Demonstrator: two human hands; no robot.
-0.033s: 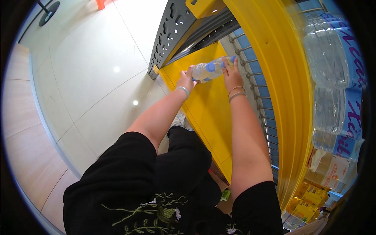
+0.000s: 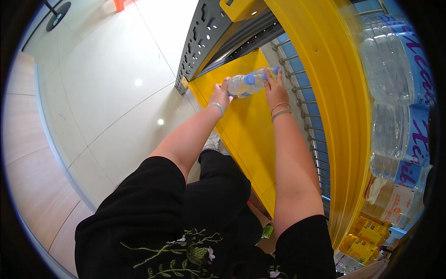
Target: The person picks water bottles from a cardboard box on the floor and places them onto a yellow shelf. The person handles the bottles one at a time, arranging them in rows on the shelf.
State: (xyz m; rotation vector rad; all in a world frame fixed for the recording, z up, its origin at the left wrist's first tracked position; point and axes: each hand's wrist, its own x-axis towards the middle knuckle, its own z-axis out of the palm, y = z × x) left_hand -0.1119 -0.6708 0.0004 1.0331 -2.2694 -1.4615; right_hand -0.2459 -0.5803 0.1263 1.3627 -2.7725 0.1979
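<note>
A small group of clear plastic water bottles (image 2: 237,85) with blue caps is at the far end of the lower yellow shelf board (image 2: 246,125). My left hand (image 2: 220,96) is closed around the left side of the nearest bottle. On the other side, my right hand (image 2: 276,90) grips the right-hand bottle (image 2: 263,78), fingers reaching up near its cap. The bottles touch or stand very close together. Their undersides are partly hidden, so I cannot tell whether they rest fully on the board.
A grey perforated upright (image 2: 197,42) rises at the shelf's far left corner. The upper yellow beam (image 2: 320,69) curves beside my right arm. Large water bottles (image 2: 385,69) and yellow-labelled oil bottles (image 2: 367,239) line the upper shelf. Metal wire mesh (image 2: 309,102) backs the lower shelf.
</note>
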